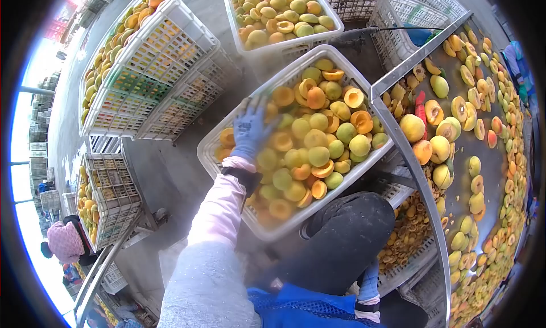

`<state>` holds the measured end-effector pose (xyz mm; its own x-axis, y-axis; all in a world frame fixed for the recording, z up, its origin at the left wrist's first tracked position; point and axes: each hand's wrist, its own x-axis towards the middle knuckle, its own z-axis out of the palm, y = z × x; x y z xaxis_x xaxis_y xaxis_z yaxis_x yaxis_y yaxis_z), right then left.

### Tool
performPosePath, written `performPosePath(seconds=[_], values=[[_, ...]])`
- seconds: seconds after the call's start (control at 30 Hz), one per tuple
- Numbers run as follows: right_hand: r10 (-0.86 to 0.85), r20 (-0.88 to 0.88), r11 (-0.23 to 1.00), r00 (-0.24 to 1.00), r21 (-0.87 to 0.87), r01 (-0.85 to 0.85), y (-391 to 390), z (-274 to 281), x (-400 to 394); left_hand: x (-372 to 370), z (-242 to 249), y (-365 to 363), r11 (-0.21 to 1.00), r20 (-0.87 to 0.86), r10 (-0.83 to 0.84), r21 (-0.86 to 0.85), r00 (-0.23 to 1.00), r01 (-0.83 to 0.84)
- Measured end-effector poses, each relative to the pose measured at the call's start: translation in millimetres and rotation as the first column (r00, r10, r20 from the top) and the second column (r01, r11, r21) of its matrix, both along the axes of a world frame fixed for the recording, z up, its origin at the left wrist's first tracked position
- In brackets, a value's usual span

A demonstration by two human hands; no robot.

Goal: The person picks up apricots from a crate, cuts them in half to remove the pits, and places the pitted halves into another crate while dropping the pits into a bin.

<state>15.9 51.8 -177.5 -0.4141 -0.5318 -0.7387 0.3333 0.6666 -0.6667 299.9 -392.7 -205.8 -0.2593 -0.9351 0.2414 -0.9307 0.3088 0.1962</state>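
Note:
My left hand (pixel 250 129), in a light blue-grey glove, lies over the fruit in a white plastic crate (pixel 259 232). Its fingers are stretched out and slightly blurred, with nothing gripped in them. Around it are halved yellow-green stone fruits (pixel 318 138) that look like peaches, some turned with their orange cut sides up. A dark band (pixel 243 180) circles the wrist. My right hand (pixel 369 279), also in a blue glove, hangs low beside my bent knee (pixel 355 225); the knee hides its fingers.
On the right, a metal-edged table (pixel 418 174) carries many fruit halves. Underneath stands a crate of brownish scraps (pixel 412 231). Stacked fruit crates (pixel 151 72) rise at left, another full crate (pixel 335 35) at the top. A person (pixel 65 237) is bent over far left.

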Motion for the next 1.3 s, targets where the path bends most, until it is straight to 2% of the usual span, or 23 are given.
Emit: performPosePath(seconds=[0.1, 0.2, 0.27, 0.3, 0.33, 0.37, 0.43, 0.47, 0.53, 0.57, 0.63, 0.7, 0.73, 0.83, 0.9, 0.93, 1.0, 1.03, 1.1, 1.13, 1.2, 1.27, 1.3], values=[[0.115, -0.075, 0.988, 0.991, -0.095, -0.122, 15.2, -33.6, -3.0, 0.2, -9.6, 14.7, 0.985, 0.054, -0.084, 0.153, 0.995, 0.075], [0.289, -0.083, 0.951, 0.954, -0.094, -0.296, 19.3, -40.0, -17.7, 15.1, -10.3, -1.1, 0.962, -0.083, -0.074, 0.258, 0.994, 0.093], [0.225, -0.032, 0.971, 0.974, -0.07, -0.227, 2.7, -27.5, -18.7, 25.5, 6.1, -4.7, 0.933, -0.208, -0.027, 0.346, 0.978, 0.099], [0.112, 0.009, 0.992, 0.994, -0.057, -0.111, -10.8, -3.4, -11.9, 34.4, 24.7, -3.6, 0.972, -0.15, -0.008, 0.231, 0.989, 0.043], [-0.005, 0.051, 0.999, 0.999, -0.033, 0.006, -12.6, 10.4, -5.9, 52.8, 24.3, -2.9, 0.976, -0.205, 0.066, 0.218, 0.977, -0.02], [0.014, 0.027, 0.999, 1.0, -0.04, -0.013, 1.0, 2.1, -8.7, 67.7, 18.9, 0.9, 0.973, -0.261, 0.145, 0.214, 0.955, -0.089], [0.067, -0.03, 0.995, 0.997, -0.068, -0.069, 21.0, -21.6, -23.4, 82.6, -8.1, 30.2, 0.999, 0.026, -0.042, 0.032, 0.999, 0.041], [0.029, 0.019, 0.996, 0.999, -0.079, -0.028, 18.3, -18.8, -19.8, 87.1, -13.6, 39.1, 0.991, 0.183, -0.115, -0.047, 0.976, 0.126], [-0.051, 0.119, 0.994, 0.992, -0.09, 0.062, 7.3, -1.7, -4.6, 87.5, -2.4, 38.7, 0.99, 0.249, -0.136, 0.068, 0.959, 0.123], [0.005, 0.049, 0.995, 0.999, -0.102, 0.0, 13.2, -5.4, -4.9, 85.4, 3.3, 39.2, 0.985, 0.277, -0.147, 0.123, 0.95, 0.117], [0.105, -0.091, 0.985, 0.99, -0.126, -0.116, 9.5, -12.2, -0.7, 77.5, 11.6, 36.3, 0.992, 0.246, -0.107, 0.086, 0.963, 0.088], [-0.021, 0.075, 0.994, 0.997, -0.102, 0.029, -3.5, 11.6, 7.3, 62.6, 14.1, 30.4, 0.992, 0.195, -0.002, 0.124, 0.981, -0.023], [-0.081, 0.158, 0.993, 0.984, -0.074, 0.094, -8.7, 24.9, 12.3, 55.8, 12.8, 24.1, 0.999, 0.23, 0.026, 0.029, 0.973, -0.034], [0.04, 0.007, 0.998, 0.999, -0.041, -0.039, 18.2, 6.3, -4.1, 40.1, 17.2, 9.5, 0.993, 0.297, 0.014, 0.108, 0.955, -0.048], [0.045, -0.084, 0.999, 0.995, 0.006, -0.045, 44.5, -21.4, -16.6, 43.1, 18.3, 8.2, 0.995, 0.132, 0.1, 0.012, 0.986, -0.102], [0.042, -0.124, 0.999, 0.991, 0.028, -0.039, 52.6, -30.2, -18.2, 54.2, 6.3, 0.5, 0.965, -0.075, 0.143, 0.234, 0.987, -0.122], [-0.022, -0.034, 0.995, 0.999, 0.093, 0.026, 15.1, 28.0, -1.5, 77.5, -12.2, -3.3, 0.796, -0.361, 0.293, 0.605, 0.885, -0.017], [-0.048, 0.011, 0.99, 0.999, 0.13, 0.047, 2.4, 49.8, 4.6, 78.0, -6.6, 6.5, 0.78, -0.175, 0.285, 0.614, 0.942, -0.122], [-0.009, -0.04, 0.997, 0.999, 0.076, 0.012, 5.2, 44.5, 6.2, 70.2, 28.0, 22.8, 0.764, 0.205, 0.252, 0.558, 0.946, -0.324], [0.007, -0.068, 0.999, 0.998, 0.05, -0.003, 7.2, 39.8, 6.5, 58.7, 44.7, 36.5, 0.879, 0.341, 0.196, 0.354, 0.92, -0.319], [0.016, -0.072, 1.0, 0.997, -0.007, -0.016, 26.4, 10.5, 2.4, 44.6, 32.7, 54.2, 0.974, 0.263, 0.211, 0.019, 0.941, -0.224], [0.038, -0.085, 0.998, 0.996, -0.044, -0.042, 34.6, -9.2, -0.9, -6.0, 53.7, 88.7, 0.999, -0.02, -0.021, 0.028, 1.0, 0.022], [0.05, -0.095, 0.997, 0.994, -0.048, -0.055, 35.9, -13.7, -0.6, -28.3, 44.3, 100.4, 0.979, -0.157, -0.197, 0.012, 0.968, 0.202]])
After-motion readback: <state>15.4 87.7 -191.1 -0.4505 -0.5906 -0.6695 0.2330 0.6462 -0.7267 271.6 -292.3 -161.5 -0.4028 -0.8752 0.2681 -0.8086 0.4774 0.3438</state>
